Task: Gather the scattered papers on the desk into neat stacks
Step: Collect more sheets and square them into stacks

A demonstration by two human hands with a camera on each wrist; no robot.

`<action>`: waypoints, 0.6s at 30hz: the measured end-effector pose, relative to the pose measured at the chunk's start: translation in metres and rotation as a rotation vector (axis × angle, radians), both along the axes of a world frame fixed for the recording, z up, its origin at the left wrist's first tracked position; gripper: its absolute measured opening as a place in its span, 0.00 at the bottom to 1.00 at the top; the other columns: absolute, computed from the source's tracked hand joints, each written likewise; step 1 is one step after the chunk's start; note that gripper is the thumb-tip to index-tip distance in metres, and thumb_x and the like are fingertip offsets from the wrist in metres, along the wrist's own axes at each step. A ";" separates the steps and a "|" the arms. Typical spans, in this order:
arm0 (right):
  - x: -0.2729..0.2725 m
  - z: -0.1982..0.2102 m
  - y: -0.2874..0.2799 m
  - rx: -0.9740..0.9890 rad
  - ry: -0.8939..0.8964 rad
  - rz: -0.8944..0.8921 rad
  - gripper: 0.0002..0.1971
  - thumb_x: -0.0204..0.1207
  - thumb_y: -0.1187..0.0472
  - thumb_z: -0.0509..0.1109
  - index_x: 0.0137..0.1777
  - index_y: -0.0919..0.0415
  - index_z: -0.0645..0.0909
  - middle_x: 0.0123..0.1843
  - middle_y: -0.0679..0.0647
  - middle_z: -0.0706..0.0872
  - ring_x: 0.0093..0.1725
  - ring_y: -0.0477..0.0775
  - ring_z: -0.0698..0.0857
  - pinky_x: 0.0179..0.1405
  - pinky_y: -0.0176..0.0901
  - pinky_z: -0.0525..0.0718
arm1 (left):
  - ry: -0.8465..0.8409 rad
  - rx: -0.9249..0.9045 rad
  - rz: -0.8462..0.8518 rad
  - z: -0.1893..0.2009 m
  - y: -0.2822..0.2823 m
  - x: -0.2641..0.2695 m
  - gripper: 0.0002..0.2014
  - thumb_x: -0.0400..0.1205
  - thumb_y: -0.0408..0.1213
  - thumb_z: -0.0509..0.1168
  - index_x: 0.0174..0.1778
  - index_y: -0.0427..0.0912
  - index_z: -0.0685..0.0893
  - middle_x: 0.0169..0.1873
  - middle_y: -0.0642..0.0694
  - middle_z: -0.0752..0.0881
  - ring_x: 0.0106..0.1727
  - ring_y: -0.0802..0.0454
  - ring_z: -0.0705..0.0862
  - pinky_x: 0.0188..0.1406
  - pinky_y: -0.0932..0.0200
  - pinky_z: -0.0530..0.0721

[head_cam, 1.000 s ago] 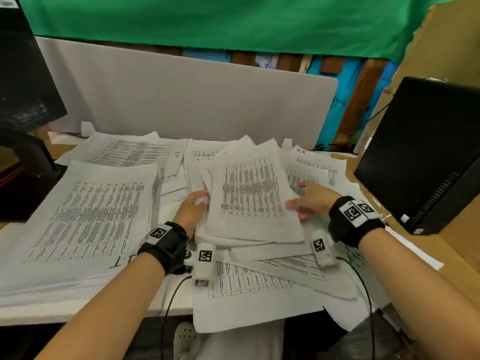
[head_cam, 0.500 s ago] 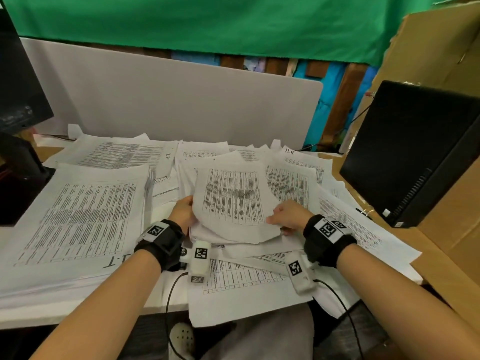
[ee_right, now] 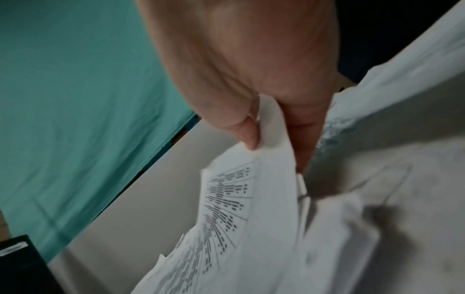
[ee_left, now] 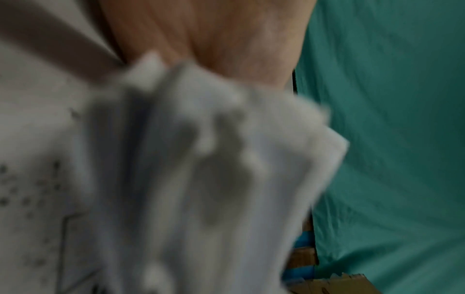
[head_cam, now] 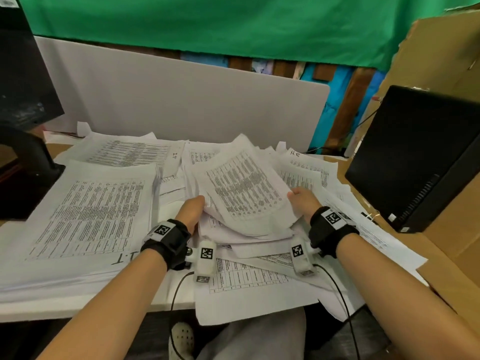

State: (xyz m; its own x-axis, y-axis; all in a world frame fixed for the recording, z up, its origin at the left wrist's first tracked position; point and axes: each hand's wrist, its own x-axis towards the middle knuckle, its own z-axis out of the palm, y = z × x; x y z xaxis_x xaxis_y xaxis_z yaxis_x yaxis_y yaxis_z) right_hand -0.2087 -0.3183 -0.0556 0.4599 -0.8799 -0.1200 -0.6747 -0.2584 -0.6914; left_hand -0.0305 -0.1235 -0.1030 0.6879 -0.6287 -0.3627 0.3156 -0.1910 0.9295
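Note:
A bundle of printed sheets is raised and tilted above the desk's middle, held between both hands. My left hand grips its left edge, the fingers hidden under the paper; the left wrist view shows the blurred bundle right below my left hand. My right hand holds the right edge; in the right wrist view my right hand pinches the bundle with thumb over fingers. A thick, squared stack marked "I.T" lies at the left. Loose sheets lie scattered below the bundle.
A black computer case stands at the right beside a cardboard panel. A black monitor and its stand occupy the left. A grey divider closes the desk's back. More sheets, one marked "H.R", lie behind and right.
Both hands have drawn the bundle together and lifted its far end, so it tilts up. The right hand moved in from the right side to the bundle's edge.

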 end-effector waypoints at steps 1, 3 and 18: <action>0.005 -0.003 0.005 0.026 0.113 0.033 0.14 0.85 0.66 0.59 0.65 0.71 0.78 0.65 0.66 0.84 0.66 0.66 0.82 0.62 0.51 0.80 | -0.031 0.024 0.010 0.000 -0.001 0.000 0.13 0.82 0.36 0.52 0.52 0.35 0.79 0.57 0.27 0.84 0.49 0.38 0.83 0.49 0.48 0.81; 0.010 -0.007 0.019 -0.083 0.353 0.138 0.14 0.84 0.67 0.62 0.68 0.69 0.77 0.62 0.60 0.85 0.59 0.60 0.84 0.59 0.47 0.80 | -0.099 0.026 0.035 0.002 -0.001 -0.002 0.15 0.82 0.33 0.50 0.61 0.34 0.76 0.64 0.28 0.80 0.56 0.36 0.83 0.57 0.49 0.80; 0.009 0.001 0.011 0.330 -0.091 0.156 0.19 0.81 0.52 0.70 0.62 0.68 0.80 0.58 0.61 0.85 0.54 0.57 0.84 0.55 0.46 0.80 | -0.355 -0.011 -0.047 0.030 0.021 -0.011 0.18 0.82 0.20 0.52 0.63 0.42 0.73 0.55 0.40 0.82 0.50 0.45 0.84 0.44 0.54 0.85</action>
